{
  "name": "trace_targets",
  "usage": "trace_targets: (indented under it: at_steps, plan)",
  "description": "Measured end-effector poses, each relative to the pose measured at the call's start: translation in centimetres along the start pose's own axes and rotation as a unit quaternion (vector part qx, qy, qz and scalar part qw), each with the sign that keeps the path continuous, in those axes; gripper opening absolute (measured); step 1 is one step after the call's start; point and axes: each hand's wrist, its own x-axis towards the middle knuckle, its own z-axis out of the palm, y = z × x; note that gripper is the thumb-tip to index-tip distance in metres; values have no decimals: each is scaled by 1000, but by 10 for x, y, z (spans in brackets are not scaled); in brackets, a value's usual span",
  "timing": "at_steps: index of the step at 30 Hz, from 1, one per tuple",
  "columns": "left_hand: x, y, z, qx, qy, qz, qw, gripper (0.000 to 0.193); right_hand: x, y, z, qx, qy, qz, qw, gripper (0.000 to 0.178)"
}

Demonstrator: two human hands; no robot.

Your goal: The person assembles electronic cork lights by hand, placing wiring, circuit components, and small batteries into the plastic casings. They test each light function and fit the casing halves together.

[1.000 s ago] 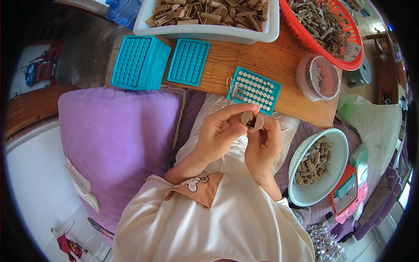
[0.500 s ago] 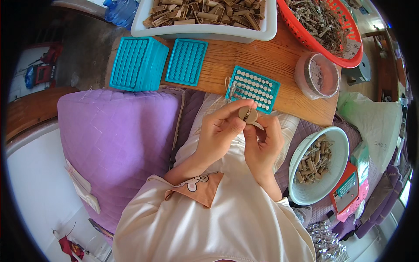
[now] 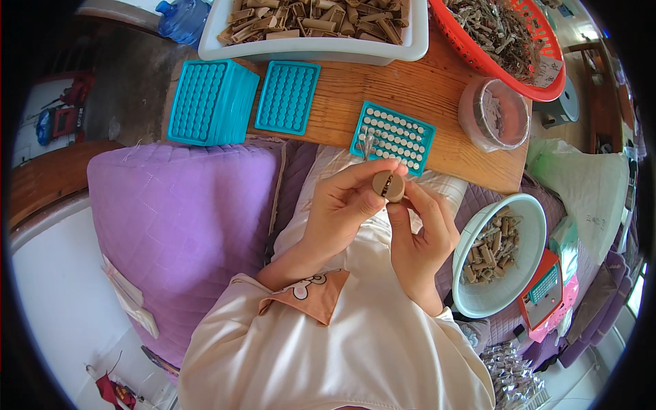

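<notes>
Soft, bright light glares at far right, while fisheye edges curve into black.

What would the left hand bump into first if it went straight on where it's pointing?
Beyond the brown cylindrical piece it holds, the left hand would probably meet the turquoise tray of white discs first, though depth makes contact uncertain.

Two hands [image 3: 345, 201], one brown cylinder [image 3: 393, 188]; one teal tray stack [image 3: 199, 102], two single teal trays [image 3: 288, 97] on table [image 3: 338, 102]; one white bin [image 3: 307, 53], one red basket [image 3: 485, 65], one round tub [image 3: 471, 126], one pale basin [image 3: 492, 299], one blue bottle [image 3: 184, 24]
</notes>
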Motion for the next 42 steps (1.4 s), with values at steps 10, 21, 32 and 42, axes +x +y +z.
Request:
trace_targets:
  at_steps: [10, 21, 32, 42]
  plan:
    - [-4, -2, 3, 51, 13, 17, 998, 41, 1, -3, 0, -3, -31, 35, 999, 17]
    - [0, -10, 5, 265, 5, 188, 946, 39, -6, 0, 2, 46, -182, 19, 982, 22]
    - [10, -16, 2, 113, 34, 67, 991, 48, 14, 35, 3, 174, -229, 53, 956, 23]
    - [17, -3, -42, 61, 113, -49, 990, 47, 146, 158, -89, -316, -139, 40, 938, 19]
